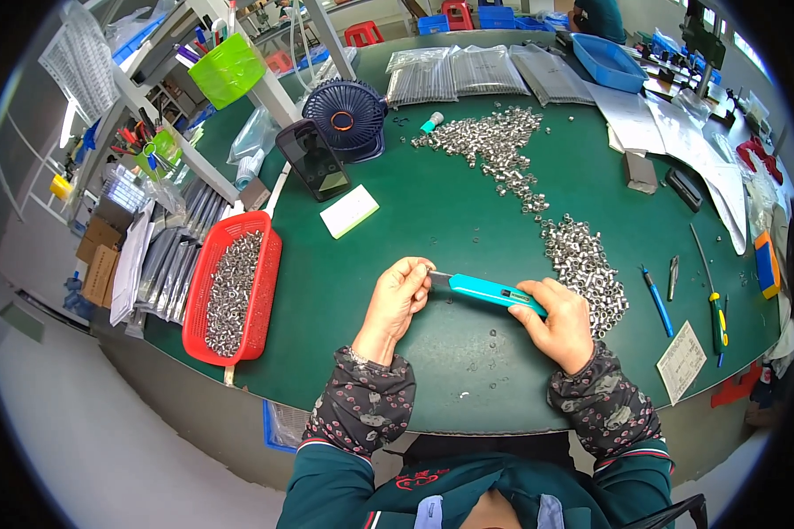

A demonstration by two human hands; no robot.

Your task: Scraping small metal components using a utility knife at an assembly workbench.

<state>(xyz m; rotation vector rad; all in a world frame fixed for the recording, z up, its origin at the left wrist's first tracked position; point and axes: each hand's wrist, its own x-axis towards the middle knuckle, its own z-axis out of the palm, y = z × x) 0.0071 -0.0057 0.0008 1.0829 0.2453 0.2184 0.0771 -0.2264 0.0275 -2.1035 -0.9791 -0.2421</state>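
Note:
My right hand [558, 324] is closed around a teal utility knife [485, 289], its thumb along the handle. The knife's blade points left, and its tip meets the fingertips of my left hand [395, 300]. Those fingers are pinched on a small metal ring [427, 267], mostly covered by thumb and forefinger. Beside my right hand lies a pile of small silver metal rings [584, 264]. A larger heap of the same rings [485, 141] spreads farther back. To the left, a red plastic basket [274, 286] holds many more of them.
On the green table [397, 220], a phone [313, 159] leans by a dark blue fan [344, 119], near a notepad [349, 212]. Pens, a screwdriver [717, 322] and a paper slip [681, 361] lie right. Bagged rods [485, 70] and a blue tray [607, 63] stand at the back.

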